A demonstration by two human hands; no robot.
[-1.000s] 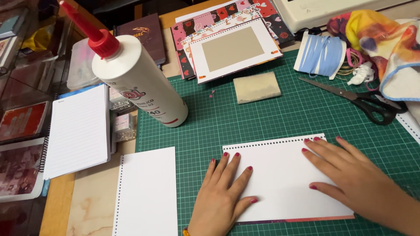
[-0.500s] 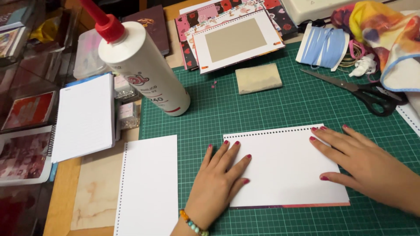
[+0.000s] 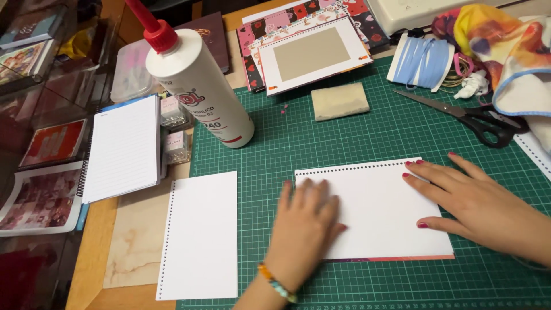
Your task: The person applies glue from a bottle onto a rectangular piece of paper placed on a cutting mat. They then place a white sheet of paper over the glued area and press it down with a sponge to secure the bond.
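Both hands press flat on a white punched sheet [image 3: 379,209] lying on the green cutting mat [image 3: 367,132] — the left hand [image 3: 304,221] on its lower left part, blurred, fingers spread open; the right hand [image 3: 470,198] on its right edge, fingers apart and extended, gripping nothing. A coloured edge shows under the sheet's bottom. Just left of it lies a 2nd white punched sheet [image 3: 201,235], half off the mat. Behind stand a tilted glue bottle [image 3: 198,86], a beige sponge block [image 3: 340,101] and black scissors [image 3: 476,117] — all well apart from the hands. A spiral notebook [image 3: 123,149] rests on the surface at left.
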